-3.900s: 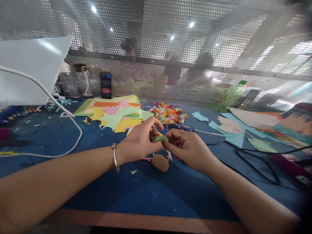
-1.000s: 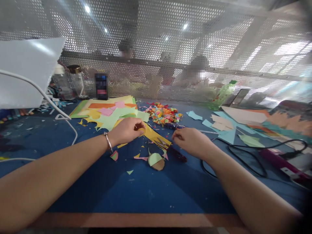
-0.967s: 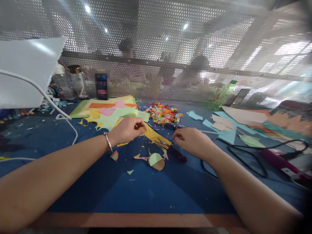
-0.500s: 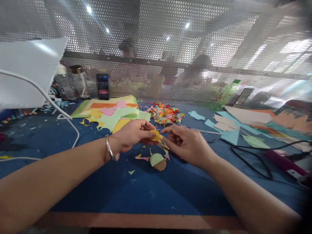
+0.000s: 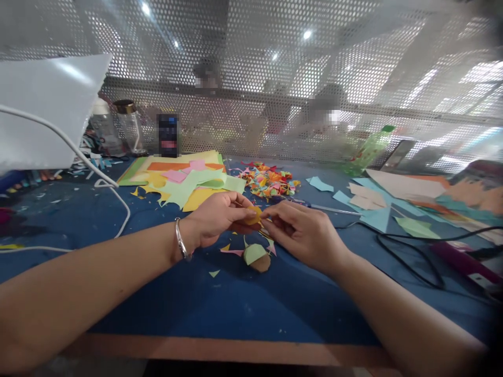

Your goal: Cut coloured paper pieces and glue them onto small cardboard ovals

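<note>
My left hand (image 5: 220, 217) and my right hand (image 5: 304, 230) meet over the blue table (image 5: 236, 303), both pinching a small yellow paper piece (image 5: 253, 214) between their fingertips. A silver bangle (image 5: 181, 246) circles my left wrist. Just below the hands, a pale green paper cut-out (image 5: 253, 253) lies on top of a brown paper disc (image 5: 262, 263). Small pink and yellow scraps (image 5: 231, 250) lie beside them.
A stack of coloured paper sheets (image 5: 184, 180) lies behind my left hand, with a heap of bright cuttings (image 5: 271, 180) to its right. Blue and beige paper pieces (image 5: 365, 201) and black cables (image 5: 408, 256) are to the right. A white cable (image 5: 118, 199) and jars (image 5: 128, 125) are at the left.
A second ago my hands were apart, the left on the yellow paper. They have since come together, the left lifting a small yellow piece and the right joining it.
</note>
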### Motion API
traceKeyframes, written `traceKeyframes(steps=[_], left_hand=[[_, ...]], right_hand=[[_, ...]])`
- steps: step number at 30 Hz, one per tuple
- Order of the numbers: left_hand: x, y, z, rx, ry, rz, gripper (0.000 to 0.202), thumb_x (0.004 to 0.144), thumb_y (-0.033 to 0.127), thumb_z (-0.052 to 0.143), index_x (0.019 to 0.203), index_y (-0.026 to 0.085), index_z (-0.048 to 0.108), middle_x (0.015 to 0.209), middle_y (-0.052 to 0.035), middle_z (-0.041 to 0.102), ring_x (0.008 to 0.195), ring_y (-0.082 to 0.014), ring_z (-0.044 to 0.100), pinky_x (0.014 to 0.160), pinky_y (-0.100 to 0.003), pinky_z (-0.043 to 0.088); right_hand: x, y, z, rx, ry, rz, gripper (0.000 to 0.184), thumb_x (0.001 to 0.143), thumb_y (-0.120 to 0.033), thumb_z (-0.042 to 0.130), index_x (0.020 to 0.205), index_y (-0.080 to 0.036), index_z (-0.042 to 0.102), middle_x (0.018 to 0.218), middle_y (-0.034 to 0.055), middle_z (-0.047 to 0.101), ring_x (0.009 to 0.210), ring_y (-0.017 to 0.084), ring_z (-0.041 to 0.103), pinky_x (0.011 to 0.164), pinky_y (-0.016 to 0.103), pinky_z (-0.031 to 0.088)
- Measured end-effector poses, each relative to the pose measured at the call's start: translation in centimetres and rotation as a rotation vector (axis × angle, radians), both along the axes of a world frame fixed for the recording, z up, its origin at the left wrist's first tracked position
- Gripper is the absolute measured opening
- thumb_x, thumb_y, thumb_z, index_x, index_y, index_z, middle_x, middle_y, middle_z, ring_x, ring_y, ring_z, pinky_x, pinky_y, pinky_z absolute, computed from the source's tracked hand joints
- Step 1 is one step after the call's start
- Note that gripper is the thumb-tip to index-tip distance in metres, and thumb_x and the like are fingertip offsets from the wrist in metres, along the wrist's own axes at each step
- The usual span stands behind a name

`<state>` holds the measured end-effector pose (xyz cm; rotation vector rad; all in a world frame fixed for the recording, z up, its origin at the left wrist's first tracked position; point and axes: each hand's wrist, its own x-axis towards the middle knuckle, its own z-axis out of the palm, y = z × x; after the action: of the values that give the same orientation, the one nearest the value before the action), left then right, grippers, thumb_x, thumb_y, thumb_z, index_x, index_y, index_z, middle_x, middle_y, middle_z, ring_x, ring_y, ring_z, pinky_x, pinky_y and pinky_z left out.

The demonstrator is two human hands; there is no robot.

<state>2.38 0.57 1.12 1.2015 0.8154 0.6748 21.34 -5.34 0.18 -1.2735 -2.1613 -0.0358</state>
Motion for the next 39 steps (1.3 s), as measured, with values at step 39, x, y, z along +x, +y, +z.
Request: traceKeyframes(steps=[39], left_hand=[[-0.4, -0.4, -0.3, 0.778, 0.390, -0.111, 0.011, 0.079, 0.025, 0.061, 0.079, 0.015, 0.066, 0.071, -0.0030, 0.071, 0.064, -0.0133, 0.063, 0.058, -0.024, 0.045]], right_hand=[[-0.4, 0.1, 0.3, -0.249, 0.247, -0.053, 0.011, 0.085, -0.024, 0.056, 0.076, -0.019, 0.059, 0.060, -0.0037, 0.054, 0.051, 0.009, 0.046, 0.049, 0.021, 0.036]])
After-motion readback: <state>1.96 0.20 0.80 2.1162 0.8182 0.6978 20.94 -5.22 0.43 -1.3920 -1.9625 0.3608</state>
